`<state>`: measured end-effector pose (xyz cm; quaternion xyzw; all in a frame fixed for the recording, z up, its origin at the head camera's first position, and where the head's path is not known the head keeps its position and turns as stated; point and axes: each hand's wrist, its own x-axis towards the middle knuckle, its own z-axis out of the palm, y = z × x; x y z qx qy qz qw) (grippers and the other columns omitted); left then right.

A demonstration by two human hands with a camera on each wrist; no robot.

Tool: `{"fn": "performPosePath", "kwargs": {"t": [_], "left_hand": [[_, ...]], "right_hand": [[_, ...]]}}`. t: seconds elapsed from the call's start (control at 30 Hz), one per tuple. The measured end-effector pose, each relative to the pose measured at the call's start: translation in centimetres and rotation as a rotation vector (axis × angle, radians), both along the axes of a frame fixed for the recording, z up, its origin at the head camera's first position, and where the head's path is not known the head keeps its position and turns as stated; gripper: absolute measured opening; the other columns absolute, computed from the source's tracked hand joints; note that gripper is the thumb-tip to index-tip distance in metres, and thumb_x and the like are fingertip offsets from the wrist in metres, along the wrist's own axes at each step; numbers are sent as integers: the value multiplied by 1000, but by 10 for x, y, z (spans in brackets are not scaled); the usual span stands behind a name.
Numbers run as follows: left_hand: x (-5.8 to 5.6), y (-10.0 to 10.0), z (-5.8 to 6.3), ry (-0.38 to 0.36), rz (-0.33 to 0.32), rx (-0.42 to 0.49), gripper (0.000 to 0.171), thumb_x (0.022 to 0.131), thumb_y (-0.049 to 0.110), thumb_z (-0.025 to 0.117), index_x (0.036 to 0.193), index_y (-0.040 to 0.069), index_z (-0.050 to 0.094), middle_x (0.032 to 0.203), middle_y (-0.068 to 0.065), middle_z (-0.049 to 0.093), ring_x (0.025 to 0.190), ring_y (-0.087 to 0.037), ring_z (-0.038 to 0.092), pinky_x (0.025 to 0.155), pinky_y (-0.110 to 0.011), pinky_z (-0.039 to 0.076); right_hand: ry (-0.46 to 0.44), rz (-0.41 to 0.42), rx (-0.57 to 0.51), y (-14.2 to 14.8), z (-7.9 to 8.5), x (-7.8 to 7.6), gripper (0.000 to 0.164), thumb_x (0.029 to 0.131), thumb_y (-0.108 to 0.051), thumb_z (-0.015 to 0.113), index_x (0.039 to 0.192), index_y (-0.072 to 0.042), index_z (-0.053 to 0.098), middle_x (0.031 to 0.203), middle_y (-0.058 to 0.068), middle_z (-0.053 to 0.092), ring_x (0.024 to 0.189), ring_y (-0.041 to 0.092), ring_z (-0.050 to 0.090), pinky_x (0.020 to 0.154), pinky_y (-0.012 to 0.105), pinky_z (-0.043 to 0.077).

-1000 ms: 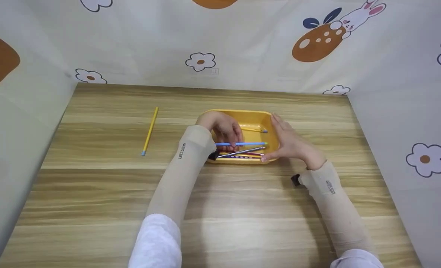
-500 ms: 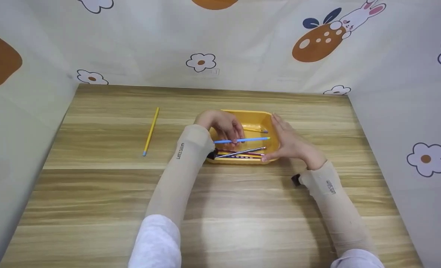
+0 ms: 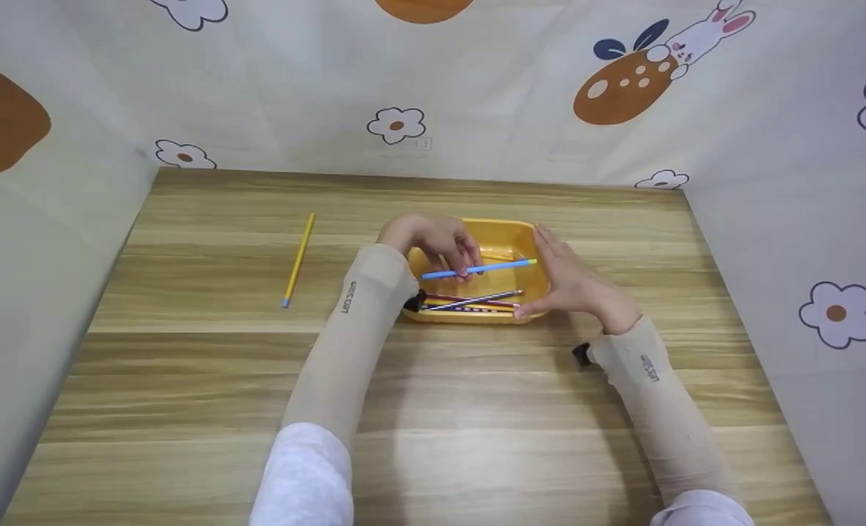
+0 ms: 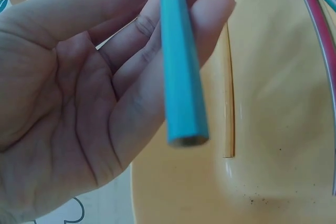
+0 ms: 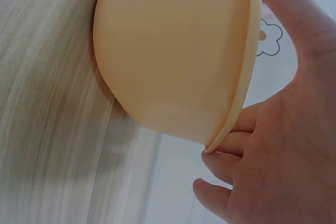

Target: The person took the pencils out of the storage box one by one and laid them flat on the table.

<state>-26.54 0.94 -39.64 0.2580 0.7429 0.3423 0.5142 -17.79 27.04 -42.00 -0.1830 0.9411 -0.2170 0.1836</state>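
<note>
My left hand [image 3: 437,237] pinches a blue pencil [image 3: 502,266] above the inside of a yellow plastic box [image 3: 502,221]. The pencil's right end, with a green tip, is tilted up. Its blunt blue end [image 4: 184,93] points at the left wrist camera. My right hand [image 3: 575,281] grips the box's right end, thumb at the near corner and fingers at the far one. In the right wrist view, fingertips touch the rim of the box [image 5: 173,51]. Along the box's near side lie several pencils, among them a striped pencil [image 3: 480,299]. A yellow pencil [image 4: 229,108] lies apart, partly hidden by the left hand.
On the wooden table [image 3: 433,409], left of the box, lies a yellow pencil [image 3: 299,260] with a blue end. A patterned cloth [image 3: 294,80] walls the table at the back and both sides.
My left hand has lifted the blue pencil slightly away from the other pencils, toward the box's far side, and its right end has tilted up. The right hand stays on the box.
</note>
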Motion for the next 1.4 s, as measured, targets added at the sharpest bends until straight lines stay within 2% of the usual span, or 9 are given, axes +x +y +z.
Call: {"fn": "performPosePath", "kwargs": {"t": [0.23,0.5,0.6,0.7,0.87,1.13,1.23,1.4], "left_hand": [[1,-3,1,-30,24,57,25,98,5,61,122,-2,61,88,2,73,86,-15,70,66,-19,57],[2,-10,2,-25,39,96,29,98,4,59,126,-5,59,88,5,72,79,-9,70,67,-19,58],[3,-12,3,-39,53,108,32,99,2,58,129,-7,56,89,3,72,75,-5,69,65,-19,57],[4,-14,3,-43,71,113,33,98,2,59,130,-7,56,93,-2,72,76,-6,70,69,-22,59],[4,-17,2,-28,83,132,24,98,2,59,122,-3,61,91,0,73,77,-7,70,76,-27,61],[4,-21,1,-36,111,185,19,98,2,59,116,3,64,88,3,73,77,-8,70,68,-20,59],[3,-23,1,-23,121,197,20,98,3,59,118,2,63,90,3,73,78,-9,70,71,-22,60],[4,-27,2,14,132,213,28,98,4,60,125,-4,59,92,4,72,80,-8,70,87,-34,60]], "right_hand": [[-4,3,6,-1,1,0,146,62,-61,88,158,1,-3,167,18,-7,156,36,-3,127,54,6],[-3,-5,-11,-1,1,0,147,62,-60,88,158,-1,-4,167,20,-5,156,37,-2,127,55,8],[1,-1,-22,-1,1,0,146,62,-59,89,158,0,-4,167,21,-5,155,39,-1,127,56,7],[2,4,-29,-1,1,1,145,63,-57,89,158,2,-4,167,22,-6,155,39,-2,127,56,7],[-6,6,-23,-1,1,1,145,64,-58,88,157,2,-6,167,21,-7,155,40,-3,126,57,5],[-14,4,-16,-1,2,1,145,64,-59,88,157,1,-6,167,21,-8,155,39,-4,127,56,6],[-11,4,-15,-1,2,1,146,64,-59,88,157,2,-6,167,20,-9,155,39,-4,127,56,7],[-1,11,-15,0,1,1,146,64,-58,88,157,1,-6,167,19,-9,155,40,-4,127,56,6]]}}
